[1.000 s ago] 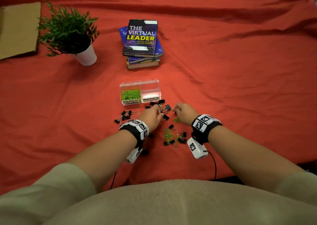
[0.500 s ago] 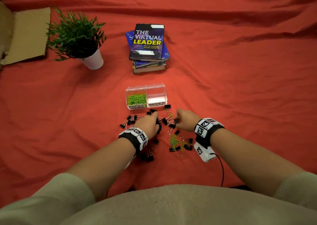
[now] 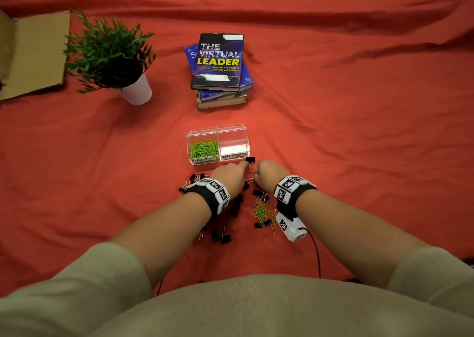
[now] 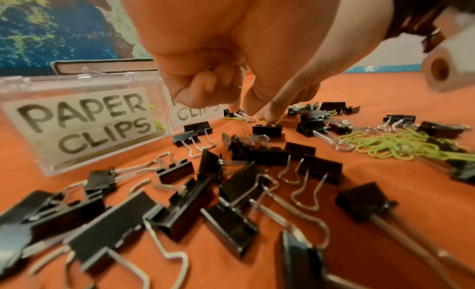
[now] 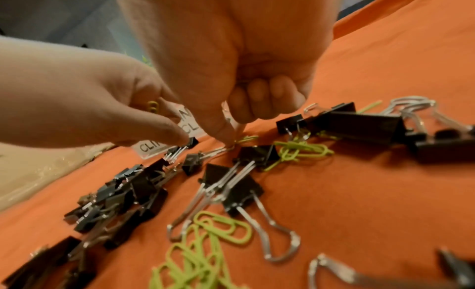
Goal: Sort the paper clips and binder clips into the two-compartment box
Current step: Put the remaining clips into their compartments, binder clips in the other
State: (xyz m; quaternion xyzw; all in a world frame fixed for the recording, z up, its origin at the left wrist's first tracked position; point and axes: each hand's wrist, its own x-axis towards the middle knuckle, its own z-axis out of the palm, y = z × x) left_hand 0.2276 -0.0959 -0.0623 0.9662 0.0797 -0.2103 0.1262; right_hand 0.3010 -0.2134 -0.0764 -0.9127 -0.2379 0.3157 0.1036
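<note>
- Paper clips [image 3: 261, 212]: loose green tangle on the red cloth [image 3: 359, 157], just beside the right wrist, mixed in with black binder clips [image 3: 223, 238]. Bigger bunch already sitting in the left compartment of the box [image 3: 218, 128], the one labelled PAPER CLIPS.
- Changed in the last second: both hands drawn in toward each other, fingertips now nearly meeting right at the front of the box instead of spread over the pile.
- Left hand [image 3: 228, 176]: fingers [image 5: 164, 128] curled, one of the paper clips tucked between them, index tip down on a small binder clip by the box front.
- Right hand [image 3: 269, 173]: fingers [image 5: 223, 128] curled too, thumb and index pinched narrow on what looks like another green clip lying on the cloth. Bit blurry, so not fully sure it's gripped.
- Meaning for the job, best guess: picking up a few more greens before a drop in the left side.
- BINDER CLIPS side looks empty, so plenty left to do.
- Look of the clips: thin, bright green, hooked into each other, so likely to drag neighbours along.
</note>
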